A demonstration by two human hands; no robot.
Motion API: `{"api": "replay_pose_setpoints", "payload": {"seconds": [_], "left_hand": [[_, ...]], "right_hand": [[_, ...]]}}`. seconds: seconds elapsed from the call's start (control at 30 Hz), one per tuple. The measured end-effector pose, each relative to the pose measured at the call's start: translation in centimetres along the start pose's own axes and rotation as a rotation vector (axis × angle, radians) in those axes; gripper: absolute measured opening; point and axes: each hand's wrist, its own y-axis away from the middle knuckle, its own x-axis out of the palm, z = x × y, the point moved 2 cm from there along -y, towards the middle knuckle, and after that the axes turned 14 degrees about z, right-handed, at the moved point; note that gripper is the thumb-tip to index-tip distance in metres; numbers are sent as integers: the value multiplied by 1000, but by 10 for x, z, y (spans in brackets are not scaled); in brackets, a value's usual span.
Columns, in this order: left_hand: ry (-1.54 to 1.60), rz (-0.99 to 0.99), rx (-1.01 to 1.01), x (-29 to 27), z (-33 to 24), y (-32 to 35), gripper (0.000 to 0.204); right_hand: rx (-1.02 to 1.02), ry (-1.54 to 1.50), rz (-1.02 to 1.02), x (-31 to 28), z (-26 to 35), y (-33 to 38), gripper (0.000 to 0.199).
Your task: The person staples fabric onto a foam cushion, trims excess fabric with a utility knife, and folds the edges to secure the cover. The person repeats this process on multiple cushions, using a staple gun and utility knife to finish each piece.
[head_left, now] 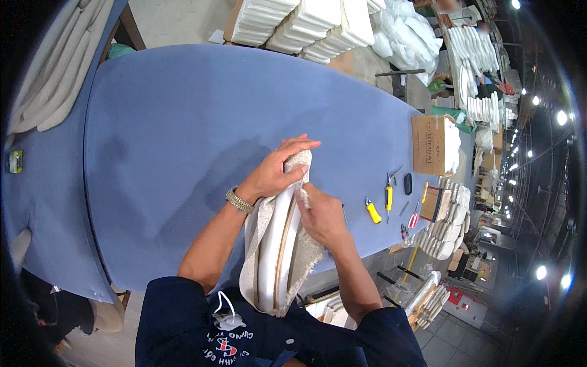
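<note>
A long foam pad (273, 248) stands on edge in front of me, against my body. White foam and a thin brown board edge (285, 251) show between folds of beige-grey fabric (249, 260), which wraps its sides and far end. My left hand (273, 173) is closed around the far end, thumb on the near side and fingers over the top. The right hand (324, 215) is a fist gripping the fabric's edge on the right side, with a frayed whitish bit showing at its fingers. Loose fabric with a ragged edge hangs below that hand.
A blue-covered table (165, 122) spreads ahead. Right of my hands lie a yellow-handled tool (373, 211), a yellow screwdriver (389, 199), pliers (414, 219) and a dark case (408, 183). A cardboard box (430, 145) sits at the right edge; white pads (318, 27) are stacked beyond.
</note>
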Motion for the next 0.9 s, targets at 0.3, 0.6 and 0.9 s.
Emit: {"api": "replay_pose_setpoints", "payload": {"seconds": [0.3,0.6,0.9], "left_hand": [[64,-11,20,1,6,2,58],[3,6,15,1,1,1,68],[-51,-3,-36,8,4,0,74]], "right_hand": [[427,-359,-209,114,-171,95,49],[573,-375,-152,155,-217,89,79],[-3,-536,-208,-41,-94,48,62]]}}
